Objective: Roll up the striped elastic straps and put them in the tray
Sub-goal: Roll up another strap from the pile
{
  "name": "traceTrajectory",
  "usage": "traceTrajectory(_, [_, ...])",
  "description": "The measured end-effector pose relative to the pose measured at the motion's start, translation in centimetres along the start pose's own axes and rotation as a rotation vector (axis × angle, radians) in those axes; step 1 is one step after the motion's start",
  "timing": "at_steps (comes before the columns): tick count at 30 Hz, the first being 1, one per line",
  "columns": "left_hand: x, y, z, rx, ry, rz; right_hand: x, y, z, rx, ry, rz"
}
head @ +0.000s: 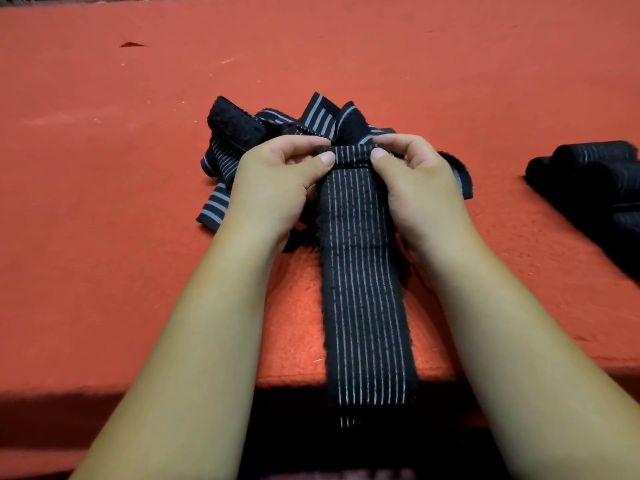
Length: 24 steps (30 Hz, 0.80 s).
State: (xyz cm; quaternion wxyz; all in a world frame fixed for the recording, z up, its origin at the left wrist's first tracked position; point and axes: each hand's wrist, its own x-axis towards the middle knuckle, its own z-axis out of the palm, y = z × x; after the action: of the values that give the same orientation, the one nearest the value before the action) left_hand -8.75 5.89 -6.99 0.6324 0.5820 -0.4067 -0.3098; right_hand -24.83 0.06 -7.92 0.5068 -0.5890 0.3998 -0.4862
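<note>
A black elastic strap with thin white stripes (363, 289) lies lengthwise on the red table toward me, its near end hanging over the front edge. Its far end is folded over into a small first turn. My left hand (277, 188) pinches that fold on its left side, thumb on top. My right hand (415, 188) pinches the right side the same way. Behind my hands lies a tangled heap of loose striped straps (242, 140). No tray is in view.
Several rolled-up black straps (595, 178) lie together at the right edge of the view. The red felt table top (104, 202) stretches wide to the left and far side. Its front edge (294, 382) runs just under my forearms.
</note>
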Motion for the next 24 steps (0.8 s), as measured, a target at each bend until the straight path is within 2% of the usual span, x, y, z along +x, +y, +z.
traceTrajectory(3, [-0.2,0.1,0.3,0.045,0.014,0.076,-0.1,-0.3,-0.3,-0.139,-0.019,0.075])
traceTrajectory(8, [-0.1,-0.2,0.4,0.084,-0.024,0.095,-0.1,-0.7,-0.7,-0.037,-0.02,0.157])
traceTrajectory(11, [-0.2,0.0,0.4,0.043,-0.05,0.069,0.0,-0.9,-0.7,-0.013,-0.004,0.138])
traceTrajectory(19, [-0.6,1.0,0.6,-0.153,-0.137,-0.176,-0.3,-1.0,-0.6,0.019,0.013,0.056])
traceTrajectory(24, [-0.9,0.8,0.7,-0.107,-0.12,-0.144,-0.3,-0.8,-0.7,0.001,-0.009,0.005])
